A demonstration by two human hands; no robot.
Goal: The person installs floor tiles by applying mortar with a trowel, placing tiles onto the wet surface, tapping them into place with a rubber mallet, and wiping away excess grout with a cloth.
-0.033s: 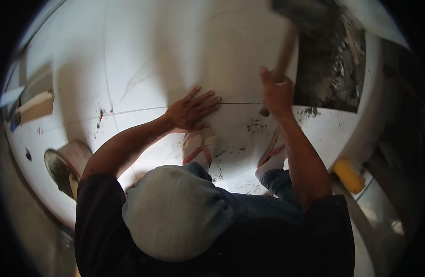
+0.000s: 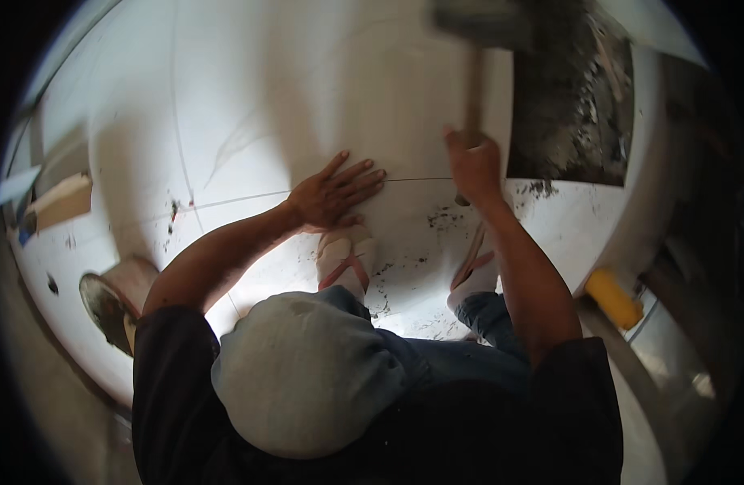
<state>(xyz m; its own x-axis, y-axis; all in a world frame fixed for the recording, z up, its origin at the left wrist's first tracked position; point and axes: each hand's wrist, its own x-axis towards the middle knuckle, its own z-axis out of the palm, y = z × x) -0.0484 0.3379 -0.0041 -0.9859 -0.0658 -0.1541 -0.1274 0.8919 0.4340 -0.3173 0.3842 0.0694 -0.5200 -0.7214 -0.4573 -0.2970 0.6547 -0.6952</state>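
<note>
My left hand lies flat with fingers spread on a large white floor tile, at the dark joint along its near edge. My right hand is wrapped round the wooden handle of a mallet. The mallet's dark, blocky head is blurred and points away from me, over the far right part of the tile. From this view I cannot tell whether the head touches the tile. The handle's butt end sticks out below my right fist.
Right of the tile is a rectangular patch of dark, rough mortar. Dark crumbs lie on the near tile by my sandalled feet. A bucket lies tipped at left, a tan flat piece beyond it. Something yellow sits at right.
The mallet has swung left, its head now further over the tile, and my right hand has shifted slightly left with it. My left hand stays in place.
</note>
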